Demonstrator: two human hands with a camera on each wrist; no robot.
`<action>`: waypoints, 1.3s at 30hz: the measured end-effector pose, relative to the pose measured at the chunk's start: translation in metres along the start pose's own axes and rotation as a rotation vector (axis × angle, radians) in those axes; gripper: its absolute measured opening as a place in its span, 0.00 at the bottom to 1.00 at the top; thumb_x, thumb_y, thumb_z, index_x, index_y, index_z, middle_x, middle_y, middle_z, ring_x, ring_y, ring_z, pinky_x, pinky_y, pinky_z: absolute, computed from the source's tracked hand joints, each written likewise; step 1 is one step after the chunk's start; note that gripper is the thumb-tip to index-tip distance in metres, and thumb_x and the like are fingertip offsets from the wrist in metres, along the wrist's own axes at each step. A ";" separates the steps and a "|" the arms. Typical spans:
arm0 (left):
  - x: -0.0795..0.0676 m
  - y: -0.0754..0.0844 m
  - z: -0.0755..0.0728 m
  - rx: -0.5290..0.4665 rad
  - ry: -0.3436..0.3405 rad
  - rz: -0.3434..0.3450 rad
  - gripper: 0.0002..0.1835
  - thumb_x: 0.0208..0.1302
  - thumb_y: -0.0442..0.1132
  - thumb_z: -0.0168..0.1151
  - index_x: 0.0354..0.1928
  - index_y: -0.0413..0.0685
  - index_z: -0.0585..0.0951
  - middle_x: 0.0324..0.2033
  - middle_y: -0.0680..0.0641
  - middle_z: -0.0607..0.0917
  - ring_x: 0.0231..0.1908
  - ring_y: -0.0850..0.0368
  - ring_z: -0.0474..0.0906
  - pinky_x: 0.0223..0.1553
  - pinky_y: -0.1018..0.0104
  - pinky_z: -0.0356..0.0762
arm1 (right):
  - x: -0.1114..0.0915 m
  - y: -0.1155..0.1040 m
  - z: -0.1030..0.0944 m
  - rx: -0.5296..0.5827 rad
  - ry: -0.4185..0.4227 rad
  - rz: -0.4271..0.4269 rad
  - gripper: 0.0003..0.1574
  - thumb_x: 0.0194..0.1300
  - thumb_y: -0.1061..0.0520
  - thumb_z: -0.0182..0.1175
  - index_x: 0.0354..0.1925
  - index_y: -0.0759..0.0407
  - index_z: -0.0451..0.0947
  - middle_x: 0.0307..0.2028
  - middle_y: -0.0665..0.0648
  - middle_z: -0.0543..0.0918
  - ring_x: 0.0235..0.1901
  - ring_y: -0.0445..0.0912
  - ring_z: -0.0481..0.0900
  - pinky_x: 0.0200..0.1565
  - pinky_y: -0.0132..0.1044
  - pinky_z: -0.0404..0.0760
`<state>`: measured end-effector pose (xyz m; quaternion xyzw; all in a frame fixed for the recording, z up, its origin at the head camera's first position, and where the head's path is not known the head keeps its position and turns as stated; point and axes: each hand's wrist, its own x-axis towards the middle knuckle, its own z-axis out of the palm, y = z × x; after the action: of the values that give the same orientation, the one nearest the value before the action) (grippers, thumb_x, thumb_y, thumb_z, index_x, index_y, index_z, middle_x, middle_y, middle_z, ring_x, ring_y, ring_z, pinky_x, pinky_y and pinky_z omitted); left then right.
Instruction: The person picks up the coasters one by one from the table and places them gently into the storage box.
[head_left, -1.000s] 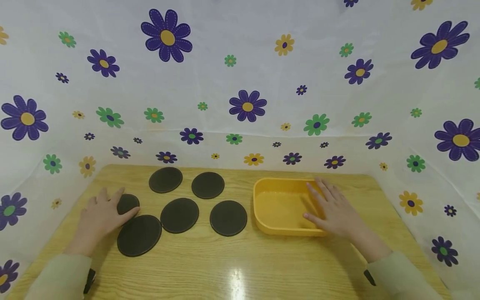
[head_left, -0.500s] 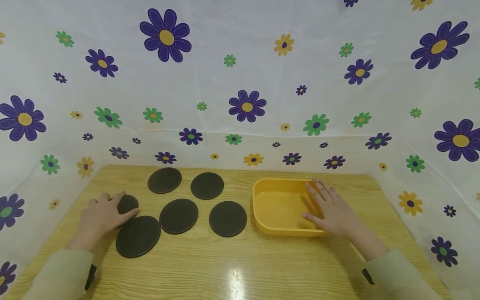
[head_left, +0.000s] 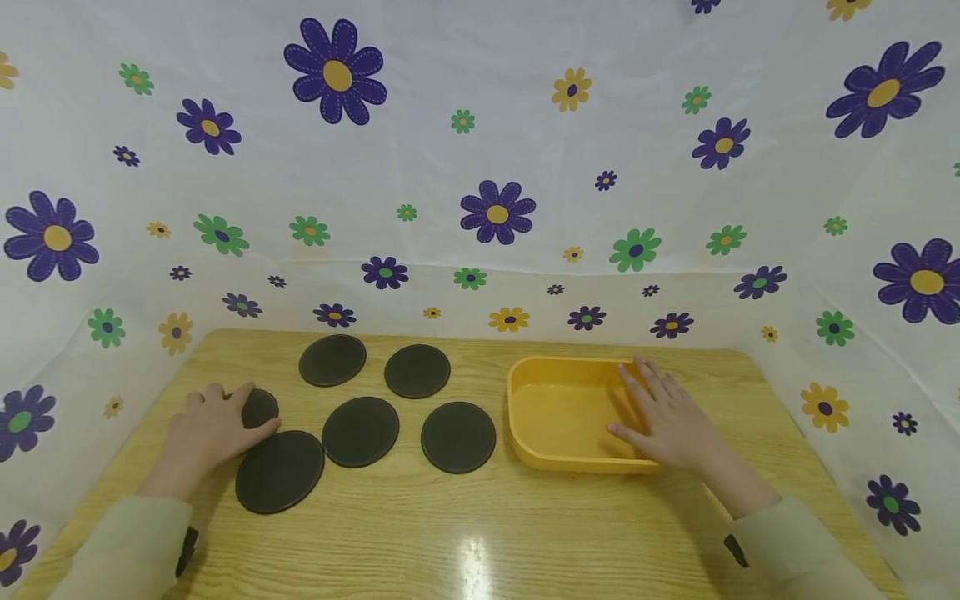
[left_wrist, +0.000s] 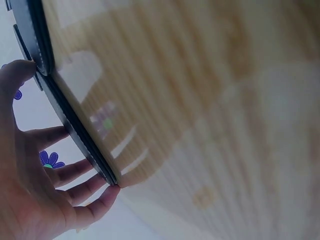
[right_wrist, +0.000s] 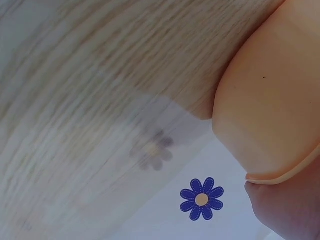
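My left hand (head_left: 206, 429) grips the leftmost black round coaster (head_left: 260, 409) by its edges, thumb on the near side and fingertips on the far side. In the left wrist view, that coaster (left_wrist: 75, 130) lies flat on the wood with fingertips (left_wrist: 107, 197) at its rim, touching a neighbouring coaster (left_wrist: 37, 37). Part of it is hidden under the hand in the head view. My right hand (head_left: 675, 429), fingers spread and fairly straight, rests over the right rim of a yellow rectangular tub (head_left: 525, 454). The right wrist view shows the tub's outer wall (right_wrist: 270, 90).
Several more black coasters lie flat between the hands, among them a near-left one (head_left: 280, 472), a back-left one (head_left: 332, 360) and one beside the tub (head_left: 458, 437). A flowered white cloth (head_left: 420, 150) surrounds the wooden table (head_left: 390, 533) at the back and sides.
My left fingers have bent and drawn in around the leftmost coaster. The right hand, the tub and the other coasters stay in place, with a slight view shift.
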<state>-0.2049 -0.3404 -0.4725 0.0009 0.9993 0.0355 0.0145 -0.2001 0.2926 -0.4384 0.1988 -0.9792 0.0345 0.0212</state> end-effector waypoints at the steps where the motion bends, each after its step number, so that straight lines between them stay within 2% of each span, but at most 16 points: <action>1: 0.000 0.000 0.000 0.001 0.004 0.001 0.55 0.50 0.79 0.44 0.67 0.40 0.62 0.49 0.23 0.66 0.45 0.24 0.63 0.26 0.40 0.67 | 0.000 0.000 0.000 -0.004 -0.002 0.001 0.57 0.62 0.29 0.49 0.74 0.59 0.43 0.73 0.67 0.42 0.71 0.64 0.43 0.67 0.59 0.47; 8: 0.001 0.001 0.000 0.011 0.015 -0.001 0.52 0.51 0.76 0.48 0.66 0.40 0.63 0.49 0.22 0.65 0.45 0.22 0.63 0.31 0.36 0.66 | -0.002 -0.002 0.000 -0.009 0.015 -0.001 0.56 0.63 0.29 0.48 0.73 0.61 0.44 0.73 0.67 0.42 0.71 0.63 0.43 0.67 0.58 0.48; 12: 0.004 0.000 0.001 0.024 0.033 0.018 0.53 0.49 0.78 0.49 0.65 0.42 0.64 0.51 0.23 0.66 0.46 0.22 0.62 0.33 0.35 0.66 | -0.004 -0.002 0.000 -0.003 0.026 0.003 0.55 0.64 0.30 0.48 0.73 0.63 0.44 0.73 0.66 0.42 0.71 0.63 0.43 0.68 0.58 0.48; 16: 0.007 0.004 0.001 0.028 0.053 0.040 0.54 0.46 0.79 0.50 0.65 0.44 0.65 0.52 0.24 0.65 0.48 0.22 0.61 0.37 0.32 0.63 | -0.005 -0.002 0.001 0.005 0.035 0.009 0.55 0.64 0.31 0.48 0.72 0.65 0.45 0.73 0.65 0.41 0.71 0.62 0.43 0.68 0.57 0.47; 19: 0.008 0.010 -0.002 0.018 0.075 0.051 0.53 0.46 0.77 0.54 0.65 0.45 0.65 0.54 0.24 0.63 0.50 0.21 0.59 0.40 0.30 0.61 | -0.005 -0.002 0.001 0.002 0.037 0.013 0.56 0.64 0.31 0.48 0.72 0.67 0.45 0.73 0.66 0.43 0.71 0.62 0.43 0.68 0.57 0.47; 23: 0.009 0.020 -0.009 0.017 0.124 0.069 0.48 0.47 0.70 0.60 0.64 0.45 0.66 0.54 0.25 0.63 0.50 0.23 0.59 0.41 0.29 0.61 | -0.005 -0.003 0.001 -0.001 0.031 0.023 0.57 0.64 0.30 0.47 0.72 0.69 0.44 0.72 0.67 0.44 0.72 0.61 0.43 0.68 0.56 0.47; 28: 0.010 0.039 -0.019 0.053 0.177 0.113 0.45 0.47 0.67 0.61 0.63 0.48 0.68 0.51 0.27 0.66 0.48 0.25 0.62 0.42 0.30 0.62 | -0.004 -0.003 0.001 -0.001 0.032 0.032 0.58 0.64 0.30 0.46 0.72 0.69 0.43 0.72 0.67 0.44 0.72 0.61 0.43 0.68 0.56 0.47; 39: 0.014 0.087 -0.032 0.114 0.204 0.231 0.45 0.45 0.67 0.60 0.65 0.53 0.68 0.53 0.31 0.68 0.50 0.29 0.65 0.47 0.32 0.63 | -0.003 -0.003 0.002 0.001 0.030 0.032 0.58 0.64 0.29 0.46 0.72 0.69 0.42 0.73 0.66 0.43 0.72 0.60 0.43 0.68 0.55 0.47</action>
<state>-0.2194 -0.2554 -0.4353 0.1132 0.9892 -0.0200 -0.0914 -0.1962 0.2910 -0.4407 0.1823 -0.9819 0.0384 0.0352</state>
